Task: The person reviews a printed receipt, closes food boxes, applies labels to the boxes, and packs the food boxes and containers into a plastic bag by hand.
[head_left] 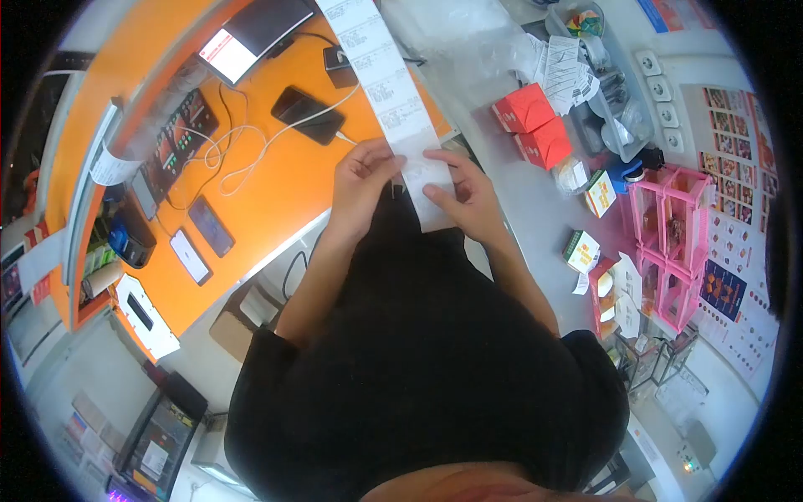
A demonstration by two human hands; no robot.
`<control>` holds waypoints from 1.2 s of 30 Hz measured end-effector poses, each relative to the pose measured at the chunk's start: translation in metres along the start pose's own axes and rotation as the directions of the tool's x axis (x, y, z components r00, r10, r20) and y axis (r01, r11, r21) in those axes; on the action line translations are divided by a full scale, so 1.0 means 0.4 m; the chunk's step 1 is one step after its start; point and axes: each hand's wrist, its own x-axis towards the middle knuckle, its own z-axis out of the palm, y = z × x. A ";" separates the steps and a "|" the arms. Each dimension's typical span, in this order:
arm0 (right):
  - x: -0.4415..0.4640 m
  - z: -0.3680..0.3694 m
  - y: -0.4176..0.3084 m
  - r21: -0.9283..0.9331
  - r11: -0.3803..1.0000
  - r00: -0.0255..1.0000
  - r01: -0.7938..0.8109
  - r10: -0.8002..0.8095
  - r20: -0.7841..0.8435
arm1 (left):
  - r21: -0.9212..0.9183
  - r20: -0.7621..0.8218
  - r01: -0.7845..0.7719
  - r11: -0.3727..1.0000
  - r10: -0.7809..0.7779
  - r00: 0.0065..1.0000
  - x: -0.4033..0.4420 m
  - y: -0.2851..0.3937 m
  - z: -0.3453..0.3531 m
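A long white printed receipt strip (389, 92) runs from the top edge of the view down to its loose lower end in front of my black shirt. My left hand (364, 184) pinches the strip's left edge between thumb and fingers. On the other side, my right hand (464, 194) grips the right edge, its thumb lying on the paper near the lower end. Left of the strip, a dark phone (307, 115) lies on the orange counter (276, 180) with a white cable beside it.
Two more phones (211, 226) (191, 256) lie at the counter's left. A screen (230, 57) stands at its back. On the grey counter at right are red boxes (524, 109), a grey bin (615, 117) and a pink rack (672, 226).
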 end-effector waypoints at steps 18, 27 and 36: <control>-0.047 -0.013 0.077 -0.316 0.946 0.998 0.068 -0.062 0.028 | 0.308 0.264 0.126 0.943 -0.212 0.941 -0.098 -0.039 -0.066; -0.011 0.004 0.061 -0.837 0.261 0.733 0.480 -0.644 0.220 | 0.552 0.251 -0.118 0.826 -0.030 0.967 -0.089 -0.043 -0.061; 0.015 -0.001 0.111 -0.765 0.469 0.721 0.442 -0.692 -0.008 | 0.606 0.210 -0.070 0.792 -0.074 0.975 -0.068 -0.056 -0.076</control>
